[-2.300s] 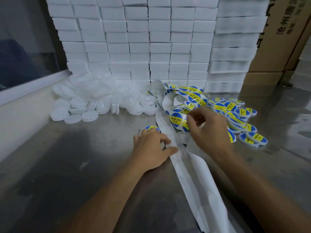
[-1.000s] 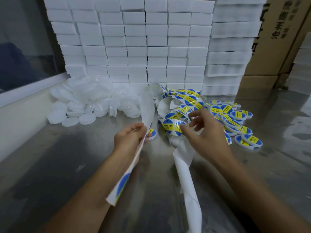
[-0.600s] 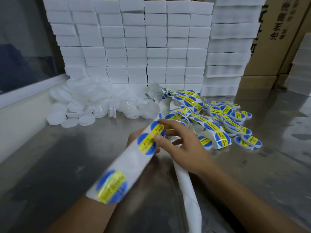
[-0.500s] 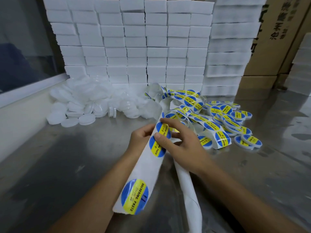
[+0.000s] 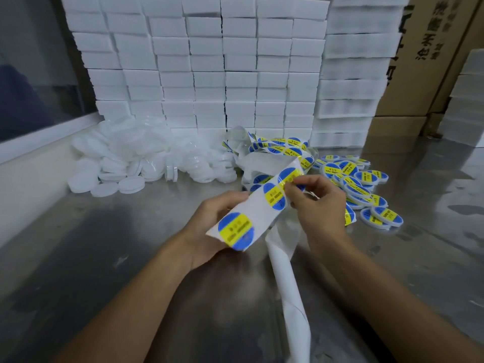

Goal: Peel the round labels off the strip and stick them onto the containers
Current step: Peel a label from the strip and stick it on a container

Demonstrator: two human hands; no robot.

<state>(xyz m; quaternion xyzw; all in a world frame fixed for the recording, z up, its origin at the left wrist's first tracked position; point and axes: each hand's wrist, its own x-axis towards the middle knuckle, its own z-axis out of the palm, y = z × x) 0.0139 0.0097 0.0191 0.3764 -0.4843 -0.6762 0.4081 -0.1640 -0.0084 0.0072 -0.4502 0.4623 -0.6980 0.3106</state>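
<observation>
A white backing strip (image 5: 258, 209) carrying round blue-and-yellow labels is lifted above the steel table. My left hand (image 5: 209, 226) grips its near end from underneath, beside one label (image 5: 235, 231). My right hand (image 5: 318, 205) pinches the strip's edge at a second label (image 5: 274, 196), just below a third label (image 5: 289, 176). The rest of the strip coils back into a tangle (image 5: 277, 150). Labelled flat round containers (image 5: 364, 187) lie in a heap to the right. Plain white containers (image 5: 136, 158) are piled at the left.
Used backing paper (image 5: 290, 289) trails toward me across the steel table (image 5: 104, 258). A wall of stacked white boxes (image 5: 209, 61) closes the back, with cardboard cartons (image 5: 429, 48) at the right. A window ledge (image 5: 39, 142) runs along the left.
The strip was lifted off the table and turned label side up between both hands. My left hand has slid to its near end, and my right hand has moved up to pinch at the second label.
</observation>
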